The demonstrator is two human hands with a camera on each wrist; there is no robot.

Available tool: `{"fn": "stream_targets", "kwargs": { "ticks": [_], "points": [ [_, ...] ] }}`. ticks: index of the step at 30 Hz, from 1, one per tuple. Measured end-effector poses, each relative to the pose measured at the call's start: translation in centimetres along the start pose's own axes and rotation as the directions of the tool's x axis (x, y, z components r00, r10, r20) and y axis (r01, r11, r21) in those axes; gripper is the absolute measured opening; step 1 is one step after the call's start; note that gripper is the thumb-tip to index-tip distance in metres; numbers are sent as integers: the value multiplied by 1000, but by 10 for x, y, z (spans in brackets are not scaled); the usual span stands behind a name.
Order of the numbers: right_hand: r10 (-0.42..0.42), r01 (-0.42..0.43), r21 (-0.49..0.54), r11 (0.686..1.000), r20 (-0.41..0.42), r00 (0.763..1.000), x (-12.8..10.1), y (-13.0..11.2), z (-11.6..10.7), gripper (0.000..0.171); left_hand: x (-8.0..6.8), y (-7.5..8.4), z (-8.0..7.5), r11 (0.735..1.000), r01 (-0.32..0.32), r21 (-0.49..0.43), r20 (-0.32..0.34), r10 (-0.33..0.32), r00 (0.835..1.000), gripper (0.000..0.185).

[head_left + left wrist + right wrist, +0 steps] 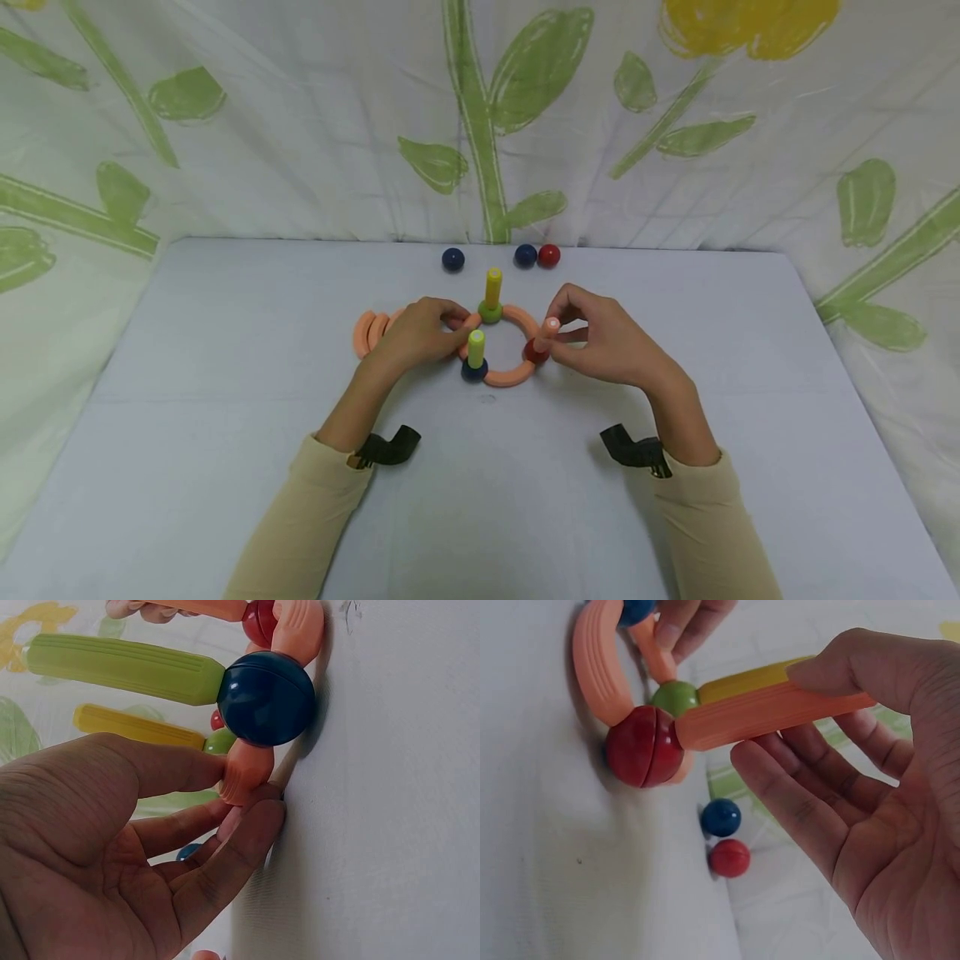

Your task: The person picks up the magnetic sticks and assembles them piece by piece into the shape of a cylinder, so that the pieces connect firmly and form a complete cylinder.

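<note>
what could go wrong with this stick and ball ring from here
1. The right hand pinches the upright orange plastic stick near its top; a sideways pull might tip it off the red ball.
2. The left hand grips the orange curved piece beside the dark blue ball; a nudge could break the ring open.
3. The loose red ball and two loose blue balls sit near the table's far edge and may roll.

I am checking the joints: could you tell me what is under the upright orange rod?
The upright orange rod, pinched by the right hand, stands on a red ball joined to the orange curved pieces. The contact beneath the ball is hidden.
</note>
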State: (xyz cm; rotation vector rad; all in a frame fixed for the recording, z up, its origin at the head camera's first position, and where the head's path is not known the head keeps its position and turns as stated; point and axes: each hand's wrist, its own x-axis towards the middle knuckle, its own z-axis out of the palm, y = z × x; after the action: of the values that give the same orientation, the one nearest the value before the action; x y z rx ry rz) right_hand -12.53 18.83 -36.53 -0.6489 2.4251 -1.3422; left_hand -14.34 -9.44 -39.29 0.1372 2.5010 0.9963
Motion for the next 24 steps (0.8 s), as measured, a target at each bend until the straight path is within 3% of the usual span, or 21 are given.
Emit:
{"fn": "stream_targets", "kwargs": {
  "ticks": [10, 17, 24],
  "points": [
    [-8, 8, -46, 999, -2, 1000, 0, 0, 0, 24, -1, 0, -1, 1000, -1, -6, 1, 1, 1000, 41],
    [2, -1, -52, 999, 10, 1000, 0, 2, -1, 38, 0, -1, 0, 1000, -7, 4, -2, 7, 1000, 42],
    [-16, 18, -131, 991, 16, 1000, -4, 5, -6, 45, 1, -1, 1, 1000, 0, 5, 4, 0, 1000, 42]
  ]
}}
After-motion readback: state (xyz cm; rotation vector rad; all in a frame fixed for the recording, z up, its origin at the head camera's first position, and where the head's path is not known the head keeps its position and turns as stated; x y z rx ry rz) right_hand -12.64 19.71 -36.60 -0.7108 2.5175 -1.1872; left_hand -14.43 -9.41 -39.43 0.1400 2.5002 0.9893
